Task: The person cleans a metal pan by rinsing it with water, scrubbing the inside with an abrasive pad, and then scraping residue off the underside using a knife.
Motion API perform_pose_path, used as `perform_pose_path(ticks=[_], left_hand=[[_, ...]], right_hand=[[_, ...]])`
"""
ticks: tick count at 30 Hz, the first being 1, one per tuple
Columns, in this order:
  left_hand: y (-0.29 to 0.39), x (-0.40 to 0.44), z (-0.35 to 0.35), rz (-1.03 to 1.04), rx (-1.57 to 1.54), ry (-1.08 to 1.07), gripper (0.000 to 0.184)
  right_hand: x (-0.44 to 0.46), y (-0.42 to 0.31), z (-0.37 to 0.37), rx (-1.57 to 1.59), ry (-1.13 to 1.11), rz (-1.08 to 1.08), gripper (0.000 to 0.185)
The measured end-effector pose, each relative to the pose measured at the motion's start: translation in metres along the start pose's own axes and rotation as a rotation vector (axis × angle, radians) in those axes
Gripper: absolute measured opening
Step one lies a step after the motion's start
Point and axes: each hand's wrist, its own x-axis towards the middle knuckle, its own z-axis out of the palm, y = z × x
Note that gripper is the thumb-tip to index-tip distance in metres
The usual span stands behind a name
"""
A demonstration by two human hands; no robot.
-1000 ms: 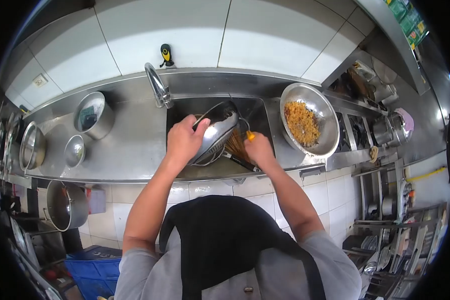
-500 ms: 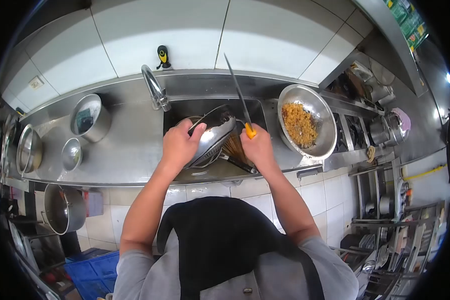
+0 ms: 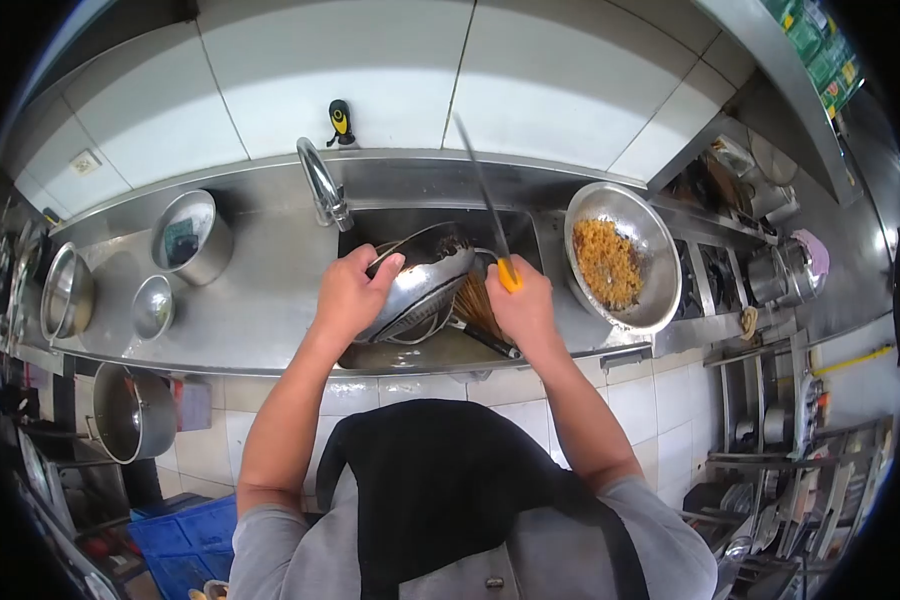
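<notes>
My left hand [image 3: 355, 292] grips the rim of a shiny metal bowl [image 3: 432, 275], thumb on top. The bowl is tilted over the sink [image 3: 515, 228], with dark residue inside near its far edge. In my right hand [image 3: 523, 305], closed around an orange handle, is a long-bladed knife [image 3: 483, 195] pointing up and away. The blade stands to the right of the bowl, apart from it. Beneath the hands, a bundle of thin brown bristles [image 3: 473, 300] and a black-handled utensil [image 3: 488, 338] lie in the sink, partly hidden by the bowl.
A large steel bowl of crumbly orange-brown food [image 3: 608, 265] stands right of the sink, beside stove burners [image 3: 710, 275]. The faucet [image 3: 322, 180] rises behind the sink. Left on the counter are a deep pot [image 3: 210, 245], a small bowl [image 3: 153, 308] and another basin [image 3: 68, 290].
The view has shifted slightly, so the surroundings sit a little further right. Both hands keep their holds on the bowl and the knife; the bowl's tilt looks slightly different.
</notes>
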Motion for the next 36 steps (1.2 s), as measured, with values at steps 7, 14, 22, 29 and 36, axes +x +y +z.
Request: perform_pose_path(ticks=[7, 14, 22, 29, 36], left_hand=[[-0.007, -0.004, 0.001, -0.017, -0.059, -0.013, 0.045], [-0.02, -0.009, -0.002, -0.014, -0.08, 0.042, 0.045], [-0.029, -0.007, -0.001, -0.04, -0.094, 0.05, 0.047], [-0.032, -0.004, -0.012, -0.041, -0.026, 0.034, 0.046], [-0.036, -0.009, -0.017, -0.003, -0.105, 0.073, 0.048]], right_hand=[[0.014, 0.055, 0.024, -0.09, -0.106, 0.118, 0.028], [-0.003, 0.01, 0.0, 0.081, -0.005, 0.063, 0.028], [0.01, 0.037, 0.022, 0.042, -0.031, 0.065, 0.025], [0.023, 0.084, 0.059, -0.137, -0.086, 0.052, 0.026], [0.008, 0.051, 0.056, 0.209, 0.084, 0.025, 0.029]])
